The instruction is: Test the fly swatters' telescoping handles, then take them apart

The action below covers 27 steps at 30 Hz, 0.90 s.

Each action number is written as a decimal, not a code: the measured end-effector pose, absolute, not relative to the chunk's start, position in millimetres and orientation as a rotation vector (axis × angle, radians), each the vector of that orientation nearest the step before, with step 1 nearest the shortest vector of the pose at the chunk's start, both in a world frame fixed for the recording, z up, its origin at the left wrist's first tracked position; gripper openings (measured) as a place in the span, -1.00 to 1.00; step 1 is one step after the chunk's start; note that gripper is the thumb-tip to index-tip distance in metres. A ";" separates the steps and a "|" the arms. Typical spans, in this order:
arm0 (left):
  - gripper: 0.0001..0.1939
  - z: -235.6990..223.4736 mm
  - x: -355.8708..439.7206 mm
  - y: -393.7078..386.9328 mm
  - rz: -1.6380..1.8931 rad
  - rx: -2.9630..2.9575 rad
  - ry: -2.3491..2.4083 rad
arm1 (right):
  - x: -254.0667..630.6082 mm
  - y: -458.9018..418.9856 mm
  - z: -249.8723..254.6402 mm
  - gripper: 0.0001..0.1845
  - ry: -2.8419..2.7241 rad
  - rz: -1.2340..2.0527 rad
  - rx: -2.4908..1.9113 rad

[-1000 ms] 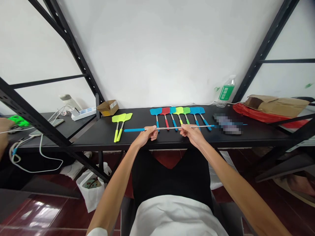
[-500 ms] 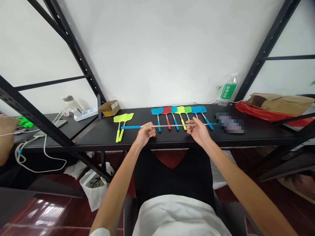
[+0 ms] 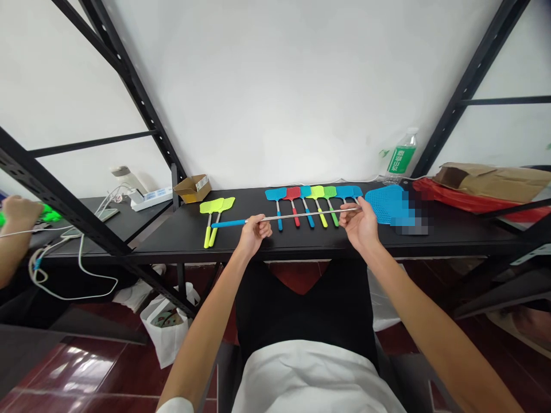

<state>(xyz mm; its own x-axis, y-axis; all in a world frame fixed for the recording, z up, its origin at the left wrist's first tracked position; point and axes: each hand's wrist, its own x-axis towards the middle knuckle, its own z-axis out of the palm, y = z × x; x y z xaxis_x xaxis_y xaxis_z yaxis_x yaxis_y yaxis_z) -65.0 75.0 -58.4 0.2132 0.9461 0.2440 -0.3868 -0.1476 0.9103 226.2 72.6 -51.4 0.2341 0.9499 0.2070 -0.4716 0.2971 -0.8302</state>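
Observation:
A blue telescopic fly swatter (image 3: 379, 205) stretches level in front of me, with its thin metal shaft pulled out long. My left hand (image 3: 256, 234) is closed around the shaft beside the blue handle. My right hand (image 3: 360, 225) pinches the shaft close to the blue mesh head, whose flat side shows. Behind the shaft lies a row of several shorter swatters, among them a red fly swatter (image 3: 293, 195), a yellow fly swatter (image 3: 317, 194) and a green fly swatter (image 3: 330, 193). Two yellow-green fly swatters (image 3: 212, 206) lie apart, left of my left hand.
On the black table (image 3: 172, 232) stand a small open cardboard box (image 3: 192, 189) and, at right, a plastic bottle (image 3: 401, 158). A blurred item (image 3: 413, 225) lies under the swatter head. Black shelf posts frame both sides. Another person's hand (image 3: 21, 213) is at far left.
My right hand has slid right along the shaft toward the head. The swatter's head has turned from edge-on to showing its flat face. My left hand stays nearly in place.

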 end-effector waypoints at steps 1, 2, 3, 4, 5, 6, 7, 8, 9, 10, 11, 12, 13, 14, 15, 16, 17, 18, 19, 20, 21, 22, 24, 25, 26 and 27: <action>-0.58 -58.4 -64.7 74.8 1.320 1.177 0.642 | 227.8 73.2 -51.4 -0.45 -0.814 1.084 -0.715; -0.60 -58.5 -64.5 74.6 1.328 1.179 0.640 | 229.0 73.8 -51.5 -0.45 -0.812 1.073 -0.710; -0.61 -58.7 -64.3 74.4 1.335 1.182 0.636 | 229.9 74.3 -51.6 -0.45 -0.805 1.062 -0.701; -0.62 -58.8 -64.1 74.2 1.339 1.185 0.630 | 230.2 74.6 -51.8 -0.44 -0.793 1.051 -0.689; -0.63 -58.9 -63.9 74.1 1.342 1.187 0.622 | 230.0 74.6 -51.8 -0.44 -0.774 1.041 -0.673; -0.63 -59.0 -63.8 73.9 1.341 1.187 0.614 | 229.4 74.5 -51.7 -0.45 -0.749 1.032 -0.655; -0.64 -58.9 -63.7 73.8 1.341 1.184 0.606 | 228.6 74.2 -51.5 -0.46 -0.721 1.023 -0.636; -0.64 -58.7 -63.8 73.6 1.342 1.178 0.601 | 227.9 74.0 -51.3 -0.46 -0.691 1.014 -0.620; -0.64 -58.5 -63.9 73.6 1.346 1.168 0.598 | 227.6 74.0 -51.2 -0.47 -0.663 1.006 -0.607; -0.64 -58.3 -64.2 73.6 1.355 1.152 0.596 | 228.1 74.2 -51.2 -0.47 -0.639 0.996 -0.600; -0.62 -58.1 -64.5 73.6 1.368 1.133 0.595 | 229.4 74.9 -51.3 -0.47 -0.620 0.983 -0.597; -0.61 -58.0 -64.9 73.8 1.383 1.112 0.590 | 231.8 75.9 -51.5 -0.46 -0.603 0.964 -0.597; -0.59 -58.1 -65.4 74.0 1.396 1.094 0.582 | 235.2 77.3 -51.8 -0.46 -0.586 0.945 -0.598; -0.57 -58.3 -65.9 74.3 1.404 1.083 0.570 | 239.4 78.8 -51.9 -0.47 -0.565 0.928 -0.598; -0.56 -58.6 -66.3 74.6 1.408 1.080 0.556 | 244.0 80.4 -52.0 -0.48 -0.535 0.912 -0.595; -0.54 -59.1 -66.8 74.9 1.407 1.082 0.543 | 248.9 81.8 -51.7 -0.50 -0.498 0.899 -0.589; -0.53 -59.6 -67.3 75.2 1.408 1.084 0.531 | 253.7 82.9 -51.1 -0.51 -0.461 0.889 -0.580; -0.52 -60.2 -67.7 75.5 1.409 1.086 0.524 | 257.9 83.5 -50.2 -0.52 -0.430 0.880 -0.571; -0.51 -60.9 -68.1 75.8 1.411 1.089 0.523 | 261.6 83.7 -48.9 -0.52 -0.406 0.873 -0.562; -0.50 -61.5 -68.3 76.1 1.412 1.093 0.529 | 264.4 83.4 -47.3 -0.51 -0.387 0.865 -0.556; -0.50 -62.2 -68.3 76.4 1.407 1.101 0.541 | 266.3 82.7 -45.5 -0.50 -0.372 0.858 -0.554; -0.51 -62.9 -68.2 76.7 1.401 1.113 0.556 | 267.4 81.6 -43.7 -0.49 -0.356 0.854 -0.553; -0.52 -64.2 -67.2 77.3 1.392 1.140 0.591 | 267.5 79.2 -40.0 -0.47 -0.314 0.843 -0.554; -0.53 -64.8 -66.5 77.5 1.391 1.149 0.607 | 266.9 78.2 -38.4 -0.47 -0.296 0.835 -0.554; -0.53 -65.4 -65.8 77.7 1.393 1.157 0.621 | 266.0 77.3 -37.2 -0.46 -0.283 0.824 -0.555; -0.52 -65.9 -65.1 77.8 1.396 1.161 0.632 | 265.2 76.7 -36.4 -0.46 -0.276 0.812 -0.555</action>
